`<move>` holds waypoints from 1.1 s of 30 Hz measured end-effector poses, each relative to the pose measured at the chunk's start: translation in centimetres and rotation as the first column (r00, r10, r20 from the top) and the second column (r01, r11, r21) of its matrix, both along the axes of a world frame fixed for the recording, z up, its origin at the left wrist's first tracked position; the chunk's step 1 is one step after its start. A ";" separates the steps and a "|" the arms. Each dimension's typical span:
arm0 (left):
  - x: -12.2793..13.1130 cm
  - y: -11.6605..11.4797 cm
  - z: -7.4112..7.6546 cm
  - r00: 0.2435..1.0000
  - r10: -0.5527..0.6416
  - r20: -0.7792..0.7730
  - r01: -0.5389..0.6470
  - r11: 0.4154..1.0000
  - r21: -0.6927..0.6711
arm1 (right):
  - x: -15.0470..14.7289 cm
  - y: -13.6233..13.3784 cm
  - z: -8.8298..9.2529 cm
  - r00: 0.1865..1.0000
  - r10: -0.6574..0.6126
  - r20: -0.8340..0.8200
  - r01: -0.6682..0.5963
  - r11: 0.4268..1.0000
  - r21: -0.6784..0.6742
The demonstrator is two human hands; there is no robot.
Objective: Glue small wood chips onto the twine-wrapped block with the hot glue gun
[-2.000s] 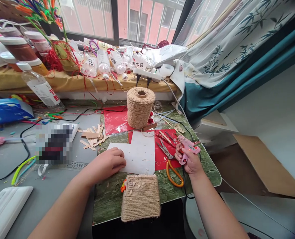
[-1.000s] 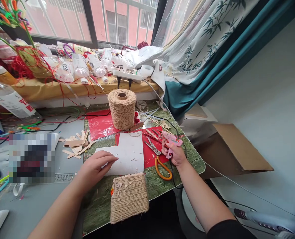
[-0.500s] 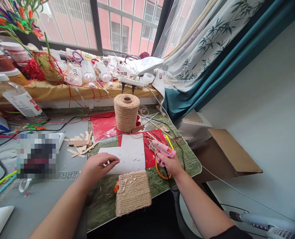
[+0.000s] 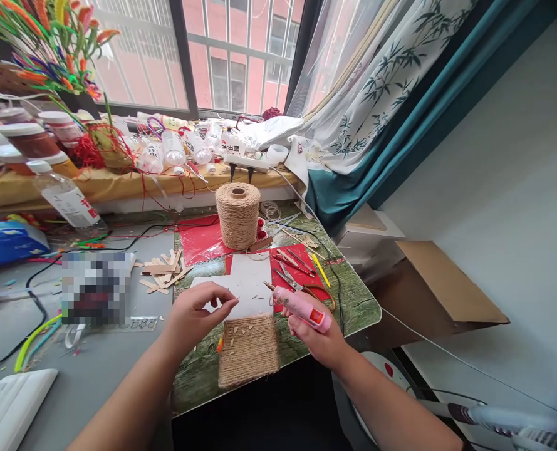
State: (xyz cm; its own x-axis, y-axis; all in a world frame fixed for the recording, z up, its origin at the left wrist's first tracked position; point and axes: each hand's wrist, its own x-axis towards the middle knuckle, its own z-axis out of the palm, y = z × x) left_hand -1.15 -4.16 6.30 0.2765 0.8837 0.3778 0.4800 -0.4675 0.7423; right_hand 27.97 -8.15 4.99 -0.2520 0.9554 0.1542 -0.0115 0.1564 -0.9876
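My right hand (image 4: 313, 332) grips a pink hot glue gun (image 4: 301, 308), its nozzle pointing left toward the white paper. Thumb and forefinger of my left hand (image 4: 207, 307) are pinched together above the white paper (image 4: 252, 275); whatever is between them is too small to make out. Just below, a box-like piece wrapped in jute twine (image 4: 250, 357) lies at the table's front edge. Small pale wood chips are scattered on its upper part, and something orange shows at its left side. Scissors with orange handles (image 4: 306, 289) lie left of a yellow pen-like tool (image 4: 321, 270).
A big spool of jute twine (image 4: 238, 219) stands behind the paper. Craft sticks (image 4: 163, 270) are piled to the left, near a plastic bottle (image 4: 74, 203). A black cord (image 4: 338, 294) crosses the table's right side. An open cardboard box (image 4: 447, 282) sits beyond the right edge.
The glue gun has moved left and down toward the paper and twine-wrapped piece, uncovering the scissors. My left hand stays pinched, slightly farther right. The view has shifted a little left.
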 end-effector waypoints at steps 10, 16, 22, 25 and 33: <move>2.9 0.0 0.4 0.981 0.183 -0.061 -0.191 0.970 -0.149 | -0.5 0.3 0.4 0.972 -0.068 0.225 -0.004 0.952 0.306; 4.0 0.9 0.8 0.976 0.205 -0.072 -0.216 0.957 -0.194 | -0.3 2.2 -1.0 0.970 -0.084 0.229 0.008 0.950 0.312; 2.9 4.7 -1.6 0.953 0.283 -0.110 -0.302 0.919 -0.251 | -1.4 5.0 -2.5 0.977 -0.089 0.196 0.024 0.951 0.308; 1.8 5.9 -3.4 0.942 0.312 -0.125 -0.334 0.914 -0.232 | -2.6 6.6 -3.7 0.981 -0.098 0.166 0.055 0.968 0.246; -0.3 6.2 -6.6 0.949 0.258 -0.183 -0.236 0.963 0.134 | -4.0 8.3 -7.1 0.970 -0.065 0.233 0.039 0.993 0.113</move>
State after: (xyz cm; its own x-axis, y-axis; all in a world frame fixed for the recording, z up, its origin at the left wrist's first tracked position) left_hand -1.49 2.06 -0.34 0.1333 0.8903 0.4354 0.7221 -0.3882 0.5726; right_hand 23.98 0.12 -2.15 -0.2439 0.9494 0.1979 0.2308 0.2550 -0.9390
